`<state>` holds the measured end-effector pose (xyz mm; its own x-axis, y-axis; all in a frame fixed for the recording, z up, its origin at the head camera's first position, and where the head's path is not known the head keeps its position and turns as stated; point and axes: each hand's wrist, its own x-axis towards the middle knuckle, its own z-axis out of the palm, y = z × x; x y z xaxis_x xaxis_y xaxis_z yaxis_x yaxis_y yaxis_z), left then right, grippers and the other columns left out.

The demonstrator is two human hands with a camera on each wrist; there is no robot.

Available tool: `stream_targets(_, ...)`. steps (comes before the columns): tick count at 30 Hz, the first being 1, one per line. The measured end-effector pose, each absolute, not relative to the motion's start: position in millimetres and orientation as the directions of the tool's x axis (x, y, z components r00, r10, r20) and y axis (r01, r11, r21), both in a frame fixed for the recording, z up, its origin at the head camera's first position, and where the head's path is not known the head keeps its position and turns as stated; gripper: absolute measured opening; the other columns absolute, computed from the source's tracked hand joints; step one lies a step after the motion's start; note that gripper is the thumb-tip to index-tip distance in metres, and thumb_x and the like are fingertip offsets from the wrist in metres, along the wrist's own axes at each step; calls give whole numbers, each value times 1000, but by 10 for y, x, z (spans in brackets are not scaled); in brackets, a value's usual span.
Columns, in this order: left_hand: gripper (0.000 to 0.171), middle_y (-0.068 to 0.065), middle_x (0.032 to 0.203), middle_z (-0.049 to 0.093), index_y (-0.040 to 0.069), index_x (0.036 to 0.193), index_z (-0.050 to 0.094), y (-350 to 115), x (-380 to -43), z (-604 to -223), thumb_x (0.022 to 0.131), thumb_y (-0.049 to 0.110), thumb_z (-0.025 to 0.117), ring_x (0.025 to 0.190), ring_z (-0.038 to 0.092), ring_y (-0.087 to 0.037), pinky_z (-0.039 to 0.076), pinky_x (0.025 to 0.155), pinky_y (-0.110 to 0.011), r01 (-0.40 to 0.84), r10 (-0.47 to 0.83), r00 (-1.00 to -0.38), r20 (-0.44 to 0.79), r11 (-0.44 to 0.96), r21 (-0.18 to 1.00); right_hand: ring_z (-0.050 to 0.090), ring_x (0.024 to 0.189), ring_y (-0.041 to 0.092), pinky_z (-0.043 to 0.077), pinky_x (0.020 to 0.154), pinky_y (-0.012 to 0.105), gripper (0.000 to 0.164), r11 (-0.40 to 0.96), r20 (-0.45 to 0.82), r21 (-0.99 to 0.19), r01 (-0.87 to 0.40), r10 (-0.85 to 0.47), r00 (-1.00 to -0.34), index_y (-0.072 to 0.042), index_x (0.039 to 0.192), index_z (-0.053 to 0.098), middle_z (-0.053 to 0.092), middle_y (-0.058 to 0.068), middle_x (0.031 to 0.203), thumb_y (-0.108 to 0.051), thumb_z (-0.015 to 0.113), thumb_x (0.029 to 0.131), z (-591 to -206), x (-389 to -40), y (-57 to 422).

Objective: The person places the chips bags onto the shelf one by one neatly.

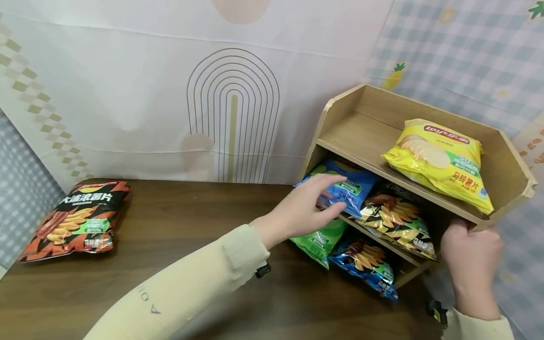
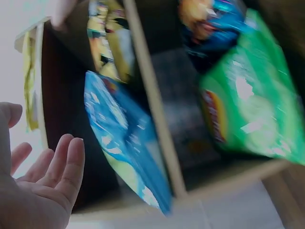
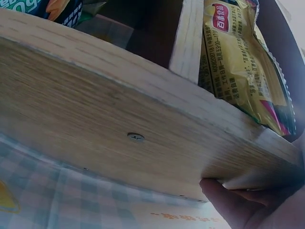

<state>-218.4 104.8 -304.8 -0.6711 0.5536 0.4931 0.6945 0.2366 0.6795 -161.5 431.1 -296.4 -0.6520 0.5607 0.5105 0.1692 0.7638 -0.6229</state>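
Note:
In the head view, my left hand [image 1: 303,210] is in front of the wooden shelf [image 1: 374,130], fingers spread. Closest to it is a light blue chip bag [image 1: 359,186] in the middle compartment; the left wrist view shows a gap between the fingers and this bag [image 2: 126,136]. My right hand [image 1: 471,250] grips the shelf's right side below the top board, its fingers partly hidden. In the right wrist view, fingertips press the outer side panel [image 3: 95,105]. A black-and-gold chip bag [image 1: 395,215] lies beside the blue one.
A yellow chip bag [image 1: 442,160] lies on the shelf's top. Below are a green chip bag [image 1: 318,241] and a dark blue chip bag [image 1: 367,264]. An orange-and-black chip bag [image 1: 80,217] lies at the left of the brown table [image 1: 178,264]. Patterned cloth [image 1: 140,94] hangs behind.

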Motion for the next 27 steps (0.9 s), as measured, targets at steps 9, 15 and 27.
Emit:
stream_targets(9, 55, 3, 138, 47, 20, 143, 45, 542, -2104, -3448, 94, 40, 61, 113, 54, -9, 46, 95, -31, 753, 579, -657, 483, 472, 459, 46, 67, 53, 28, 43, 55, 30, 752, 484, -626, 205, 581, -654, 11, 87, 55, 53, 44, 88, -15, 41, 84, -2960, -1583, 4345)
stream_targets(15, 53, 2, 135, 49, 17, 139, 49, 259, -2103, -3674, 92, 36, 62, 117, 53, -10, 46, 96, -31, 755, 567, -654, 502, 540, 373, 44, 73, 62, 27, 51, 64, 30, 784, 541, -590, 191, 560, -628, 14, 86, 54, 52, 46, 89, -13, 40, 85, -2966, -1591, 4321)
stream_targets(27, 52, 0, 133, 51, 17, 138, 50, -150, -2060, -3958, 91, 35, 62, 114, 56, -19, 50, 89, -38, 713, 549, -684, 481, 643, 280, 44, 86, 66, 28, 60, 68, 37, 790, 559, -587, 179, 555, -616, 16, 102, 56, 52, 46, 98, -14, 40, 87, -2972, -1611, 4262)
